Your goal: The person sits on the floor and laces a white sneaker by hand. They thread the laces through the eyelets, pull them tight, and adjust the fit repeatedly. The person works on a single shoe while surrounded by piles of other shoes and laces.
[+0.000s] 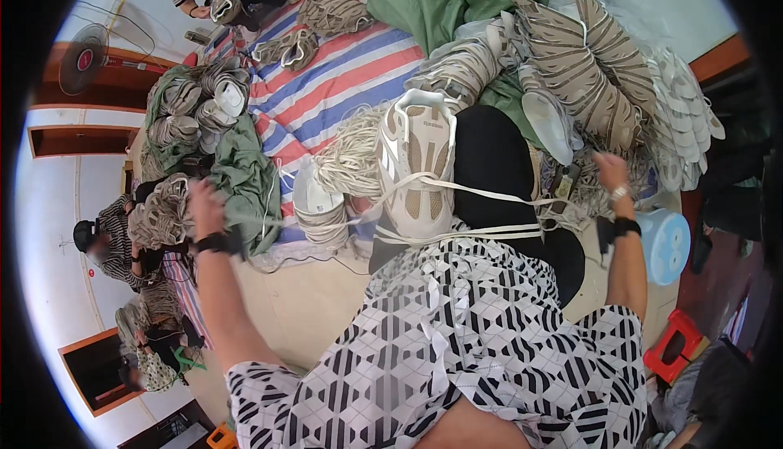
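A beige and white shoe upper (418, 151) rests on my lap against a black-covered knee (492, 159), its toe toward me. A cream shoelace (481, 191) crosses its front and runs out to both sides. Out at the left, my left hand (206, 206), slightly blurred, is closed on one stretch of the lace. My right hand (610, 173), raised at the right, is closed with the fingers pinched at the other lace end. More laces (489, 234) lie across my thighs below the toe.
Loose shoelaces (356, 155) and a stack of white pieces (318, 200) lie left of the shoe on a striped sheet (334, 82). Stacked uppers (583, 66) rise at the right. A blue stool (663, 245) and a red stool (675, 345) stand nearby. Other people (114, 241) work at the left.
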Action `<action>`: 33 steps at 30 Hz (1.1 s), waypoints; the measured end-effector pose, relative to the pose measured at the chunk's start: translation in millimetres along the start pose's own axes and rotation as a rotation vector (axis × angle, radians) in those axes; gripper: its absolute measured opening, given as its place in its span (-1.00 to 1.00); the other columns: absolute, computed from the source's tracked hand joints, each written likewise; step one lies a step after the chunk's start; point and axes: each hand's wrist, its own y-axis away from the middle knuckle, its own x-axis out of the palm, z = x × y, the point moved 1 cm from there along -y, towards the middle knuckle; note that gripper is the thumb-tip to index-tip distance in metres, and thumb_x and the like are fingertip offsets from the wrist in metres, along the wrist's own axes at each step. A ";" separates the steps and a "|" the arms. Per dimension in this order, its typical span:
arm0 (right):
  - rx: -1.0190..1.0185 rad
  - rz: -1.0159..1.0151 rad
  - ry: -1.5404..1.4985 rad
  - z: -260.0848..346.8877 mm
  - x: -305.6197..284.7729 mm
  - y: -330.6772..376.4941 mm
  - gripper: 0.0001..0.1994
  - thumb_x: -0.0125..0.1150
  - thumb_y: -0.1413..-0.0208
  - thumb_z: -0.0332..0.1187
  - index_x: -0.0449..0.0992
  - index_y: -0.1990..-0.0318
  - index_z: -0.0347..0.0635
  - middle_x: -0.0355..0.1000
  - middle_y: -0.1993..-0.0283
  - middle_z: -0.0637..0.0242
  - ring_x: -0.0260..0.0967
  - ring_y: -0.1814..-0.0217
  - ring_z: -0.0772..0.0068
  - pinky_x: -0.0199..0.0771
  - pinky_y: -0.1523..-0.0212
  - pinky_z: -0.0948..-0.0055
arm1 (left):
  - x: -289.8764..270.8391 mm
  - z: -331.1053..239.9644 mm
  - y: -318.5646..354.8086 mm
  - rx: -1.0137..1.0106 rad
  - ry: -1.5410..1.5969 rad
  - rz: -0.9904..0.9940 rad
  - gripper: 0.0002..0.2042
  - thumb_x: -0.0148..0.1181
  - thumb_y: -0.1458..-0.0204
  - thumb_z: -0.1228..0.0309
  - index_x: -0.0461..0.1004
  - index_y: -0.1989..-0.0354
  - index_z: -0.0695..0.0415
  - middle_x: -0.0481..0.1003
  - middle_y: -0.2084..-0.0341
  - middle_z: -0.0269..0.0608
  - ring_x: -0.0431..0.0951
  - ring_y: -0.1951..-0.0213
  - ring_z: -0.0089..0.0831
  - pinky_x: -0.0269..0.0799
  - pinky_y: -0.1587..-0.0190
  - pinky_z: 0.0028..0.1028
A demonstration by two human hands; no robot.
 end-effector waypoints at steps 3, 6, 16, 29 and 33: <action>0.446 0.360 -1.147 171.0 -54.0 -98.2 -0.76 0.03 -0.17 -0.28 0.53 0.12 -0.16 0.39 0.61 0.43 0.22 0.65 0.67 0.15 0.66 0.61 | 166.0 -11.8 94.6 -0.365 0.309 0.206 -0.58 -0.17 -0.24 -0.01 0.36 0.18 0.13 0.17 0.67 -0.51 0.05 0.74 -0.74 -0.09 0.75 -0.71; -0.048 0.058 -0.849 266.2 -97.1 -112.0 -0.71 -0.03 -0.07 -0.45 0.43 0.02 -0.14 0.49 0.50 0.19 0.41 0.52 0.26 0.40 0.47 0.32 | 245.3 -16.8 144.1 -0.263 0.391 0.404 -0.48 -0.18 -0.21 -0.10 0.42 0.17 0.18 0.34 0.61 -0.46 0.17 0.71 -0.69 0.01 0.73 -0.67; -0.189 0.152 -0.326 336.9 -73.1 -61.4 -0.88 0.20 0.00 -0.30 0.46 0.46 -0.12 0.45 0.48 0.21 0.46 0.41 0.13 0.44 0.38 0.23 | 222.1 79.8 205.8 -0.778 0.162 0.357 -0.61 -0.26 -0.26 0.06 0.35 0.47 0.03 0.06 0.85 -0.51 -0.05 0.81 -0.67 -0.20 0.78 -0.58; -0.492 0.020 -0.074 360.7 -88.0 -75.4 -0.91 0.15 0.11 -0.36 0.50 0.54 -0.13 0.48 0.50 0.26 0.41 0.36 0.26 0.36 0.36 0.26 | 240.4 40.7 241.1 0.241 -0.296 0.496 -0.75 -0.07 -0.24 0.30 0.45 0.20 0.22 0.40 0.62 -0.39 0.29 0.66 -0.67 0.22 0.58 -0.65; -0.366 0.125 -0.223 350.1 -76.4 -78.0 -0.91 0.12 0.09 -0.38 0.50 0.54 -0.14 0.49 0.47 0.28 0.40 0.33 0.25 0.38 0.35 0.23 | 278.9 18.3 260.0 0.185 -0.226 0.637 -0.79 -0.04 -0.20 0.37 0.49 0.25 0.23 0.44 0.55 -0.33 0.36 0.56 -0.63 0.29 0.47 -0.61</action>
